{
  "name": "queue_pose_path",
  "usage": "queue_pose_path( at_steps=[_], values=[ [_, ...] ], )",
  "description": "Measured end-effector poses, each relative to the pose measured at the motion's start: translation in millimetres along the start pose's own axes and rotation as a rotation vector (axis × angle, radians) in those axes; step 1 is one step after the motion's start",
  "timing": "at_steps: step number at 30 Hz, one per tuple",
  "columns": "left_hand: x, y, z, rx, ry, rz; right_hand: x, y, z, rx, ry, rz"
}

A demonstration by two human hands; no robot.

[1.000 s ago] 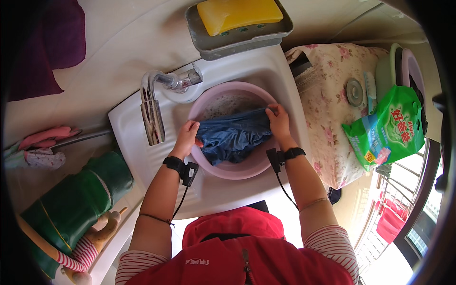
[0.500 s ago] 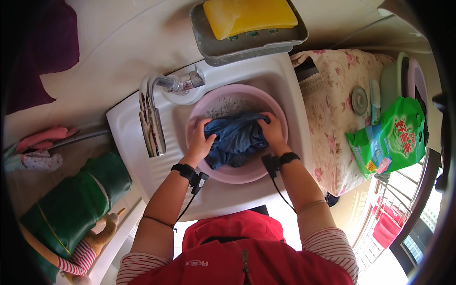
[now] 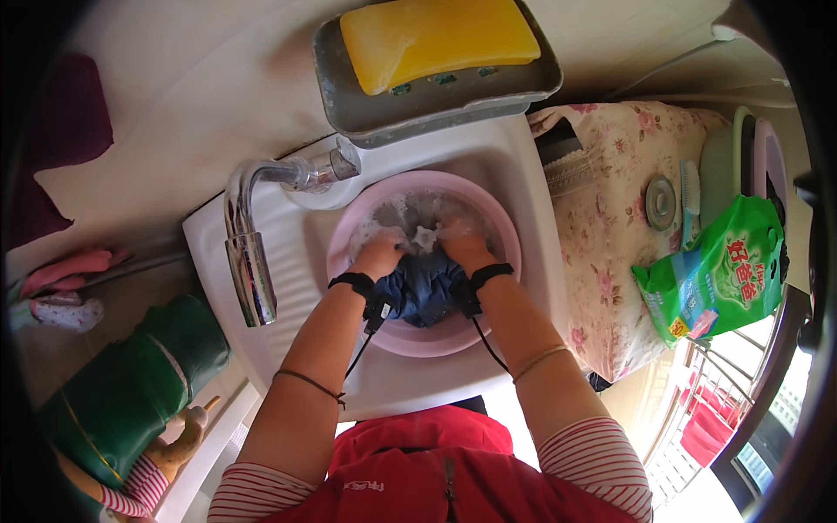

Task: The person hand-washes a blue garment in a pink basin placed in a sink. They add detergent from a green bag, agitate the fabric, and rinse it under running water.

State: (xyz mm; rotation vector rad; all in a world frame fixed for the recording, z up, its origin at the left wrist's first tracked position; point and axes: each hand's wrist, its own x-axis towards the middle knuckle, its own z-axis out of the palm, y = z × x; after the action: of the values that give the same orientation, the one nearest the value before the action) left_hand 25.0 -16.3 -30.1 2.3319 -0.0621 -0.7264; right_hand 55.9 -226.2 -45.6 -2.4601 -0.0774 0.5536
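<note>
A pink basin (image 3: 513, 261) stands in the white sink, with cloudy, sudsy water (image 3: 418, 205) toward its far side. Dark blue cloth (image 3: 423, 292) lies bunched in it, partly under the water. My left hand (image 3: 380, 253) is down in the suds at the cloth's left edge. At the opposite edge, my right hand (image 3: 466, 246) is lowered into the water too. Foam and splashing hide the fingers of both hands, so their grip on the cloth does not show. A small peak of wet cloth or foam pokes up between them.
A chrome faucet (image 3: 248, 253) bends over the sink (image 3: 305, 349) at left. Beyond the basin, a grey dish (image 3: 331, 105) holds a yellow soap bar (image 3: 440, 44). At right, a flowered cloth (image 3: 602, 261) carries a brush (image 3: 690, 196), a round lid (image 3: 661, 203) and a green bag (image 3: 715, 270).
Both hands have gone down and slightly forward into the water, carrying the cloth's far part under. The water is stirred and foamier. The whole view has shifted a little.
</note>
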Motion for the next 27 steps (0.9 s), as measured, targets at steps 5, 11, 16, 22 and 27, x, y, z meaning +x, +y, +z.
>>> queue_pose_path(
  at_steps=[5, 11, 16, 22, 27],
  values=[
    [-25, 8, -3, -0.878, 0.206, -0.141, -36, -15, -24, 0.708, 0.056, -0.056],
    [-46, 49, 20, -1.607, 0.007, -0.275, -106, -64, 2, 0.498, 0.201, -0.418],
    [-50, 45, 14, -1.282, -0.027, -0.370, -70, -62, -3, 0.337, 0.099, -0.274],
    [-74, 25, -13, -0.226, 0.072, 0.051, -67, -25, -32, -0.220, 0.157, -0.091],
    [-62, 25, 9, 0.159, -0.326, -0.022, -55, -16, 1, -0.466, -0.290, 0.125]
  ],
)
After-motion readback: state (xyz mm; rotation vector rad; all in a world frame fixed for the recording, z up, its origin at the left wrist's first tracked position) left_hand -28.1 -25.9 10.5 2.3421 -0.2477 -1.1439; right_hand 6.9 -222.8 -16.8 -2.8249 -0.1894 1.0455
